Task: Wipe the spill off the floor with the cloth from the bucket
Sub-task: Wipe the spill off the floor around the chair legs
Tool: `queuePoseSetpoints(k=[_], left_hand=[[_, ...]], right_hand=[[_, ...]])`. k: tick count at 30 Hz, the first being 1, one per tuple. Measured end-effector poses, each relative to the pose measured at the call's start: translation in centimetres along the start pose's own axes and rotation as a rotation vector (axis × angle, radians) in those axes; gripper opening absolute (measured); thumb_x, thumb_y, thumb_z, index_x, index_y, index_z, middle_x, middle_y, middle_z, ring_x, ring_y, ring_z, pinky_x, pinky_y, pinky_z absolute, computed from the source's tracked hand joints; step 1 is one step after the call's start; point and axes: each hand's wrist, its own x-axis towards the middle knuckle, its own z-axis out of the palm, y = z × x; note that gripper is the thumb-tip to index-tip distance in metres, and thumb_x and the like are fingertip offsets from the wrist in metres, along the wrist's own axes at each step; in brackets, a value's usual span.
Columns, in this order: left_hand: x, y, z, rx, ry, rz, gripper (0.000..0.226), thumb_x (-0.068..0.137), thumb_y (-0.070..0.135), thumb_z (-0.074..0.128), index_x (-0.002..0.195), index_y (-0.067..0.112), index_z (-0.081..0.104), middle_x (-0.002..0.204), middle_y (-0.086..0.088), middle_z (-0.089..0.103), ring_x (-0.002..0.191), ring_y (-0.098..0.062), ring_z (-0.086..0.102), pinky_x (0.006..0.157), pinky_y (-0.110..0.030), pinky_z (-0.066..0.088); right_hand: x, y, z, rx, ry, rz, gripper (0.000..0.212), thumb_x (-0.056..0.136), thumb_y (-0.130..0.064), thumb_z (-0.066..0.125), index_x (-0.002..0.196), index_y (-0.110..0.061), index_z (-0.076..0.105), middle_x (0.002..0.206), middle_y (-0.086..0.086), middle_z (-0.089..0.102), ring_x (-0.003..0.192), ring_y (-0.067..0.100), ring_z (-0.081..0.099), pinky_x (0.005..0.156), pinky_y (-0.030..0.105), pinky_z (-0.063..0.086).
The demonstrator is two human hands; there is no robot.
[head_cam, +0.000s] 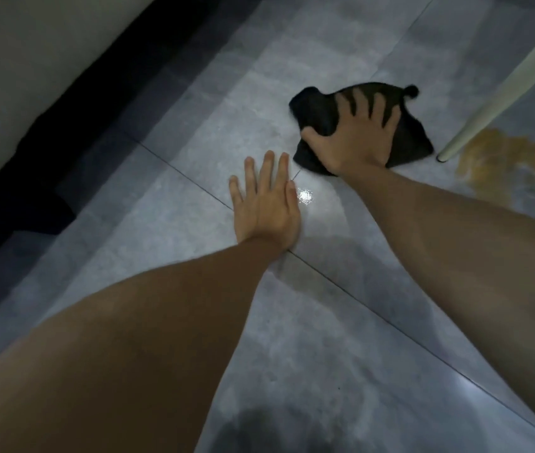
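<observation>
A black cloth (316, 112) lies spread on the grey tiled floor (194, 132). My right hand (354, 135) presses flat on top of it, fingers splayed and thumb hooked over its left edge. My left hand (264, 197) rests palm-down on the bare floor just left of and nearer than the cloth, fingers together and extended, holding nothing. A yellow-brown spill (501, 161) spreads on the floor to the right of the cloth, a short gap away. No bucket is in view.
A white furniture leg (501, 89) slants down to the floor between the cloth and the spill. A pale wall with a dark skirting (73, 103) runs along the left. A bright light reflection (305, 195) glints by my left hand.
</observation>
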Motion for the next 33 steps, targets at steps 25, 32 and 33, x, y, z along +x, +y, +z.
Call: queuePoseSetpoints(k=[25, 32, 33], left_hand=[[-1.3, 4.6, -0.9, 0.028, 0.090, 0.234, 0.051, 0.095, 0.029, 0.043, 0.142, 0.014, 0.052, 0.136, -0.015, 0.055, 0.125, -0.038, 0.047, 0.106, -0.047, 0.034], [-3.9, 14.2, 0.9, -0.090, 0.013, 0.492, 0.048, 0.095, 0.019, 0.045, 0.143, 0.014, 0.051, 0.136, -0.013, 0.051, 0.123, -0.036, 0.046, 0.108, -0.045, 0.034], [-3.7, 15.5, 1.2, -0.076, 0.017, 0.444, 0.047, 0.098, 0.020, 0.043, 0.145, 0.016, 0.049, 0.138, -0.011, 0.050, 0.126, -0.034, 0.045, 0.110, -0.045, 0.033]], right_hand=[[-13.6, 7.4, 0.1, -0.057, -0.004, -0.073, 0.085, 0.083, -0.081, 0.015, 0.158, -0.041, 0.026, 0.168, 0.003, 0.023, 0.154, 0.033, 0.008, 0.120, 0.062, -0.001], [-20.0, 18.2, -1.4, -0.036, 0.068, 0.180, 0.085, 0.083, -0.085, 0.025, 0.155, -0.041, 0.033, 0.166, 0.004, 0.027, 0.153, 0.032, 0.015, 0.121, 0.062, 0.004], [-18.0, 19.0, -2.1, -0.027, 0.047, 0.252, 0.088, 0.081, -0.087, 0.022, 0.157, -0.042, 0.028, 0.168, 0.003, 0.022, 0.154, 0.032, 0.011, 0.121, 0.062, 0.001]])
